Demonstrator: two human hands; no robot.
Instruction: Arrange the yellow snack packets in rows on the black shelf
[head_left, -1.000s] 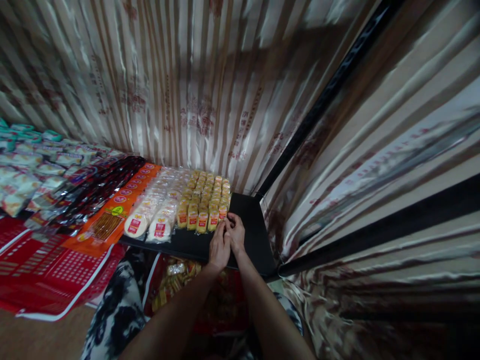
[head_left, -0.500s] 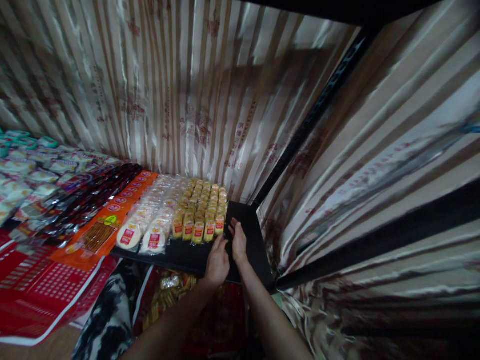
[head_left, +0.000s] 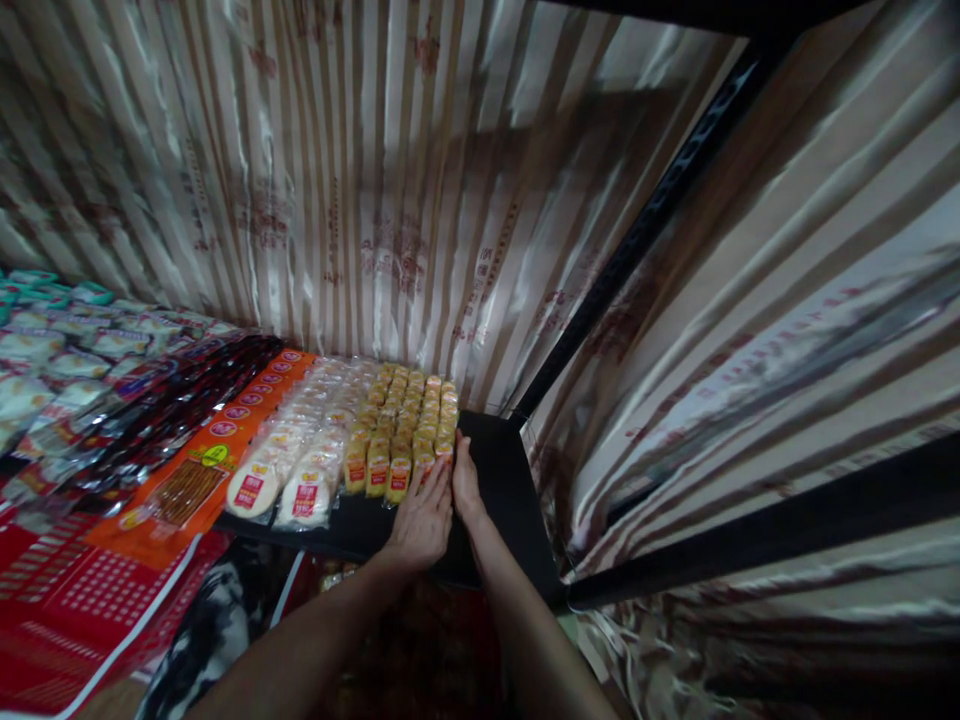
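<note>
Several rows of small yellow wrapped snack packs (head_left: 401, 420) stand on a black shelf (head_left: 502, 480). My left hand (head_left: 421, 522) lies flat against the front of the packs at their right end, fingers stretched out and covering part of the front ones. Along the right side of the same block, my right hand (head_left: 466, 478) is held edge-on with its fingers straight. Neither hand grips a pack. Left of the yellow packs are two rows of round white packaged cakes (head_left: 304, 495) in clear wrappers.
An orange snack bag (head_left: 187, 480) lies left of the cakes, then dark shiny packets (head_left: 180, 400) and white packets (head_left: 45, 345). A red basket (head_left: 90, 590) stands at lower left. A black upright post (head_left: 615, 270) and striped curtain (head_left: 360, 180) bound the shelf.
My left hand has moved up and left onto the front of the yellow packs. My right hand has come against their right side. The view has shifted slightly.
</note>
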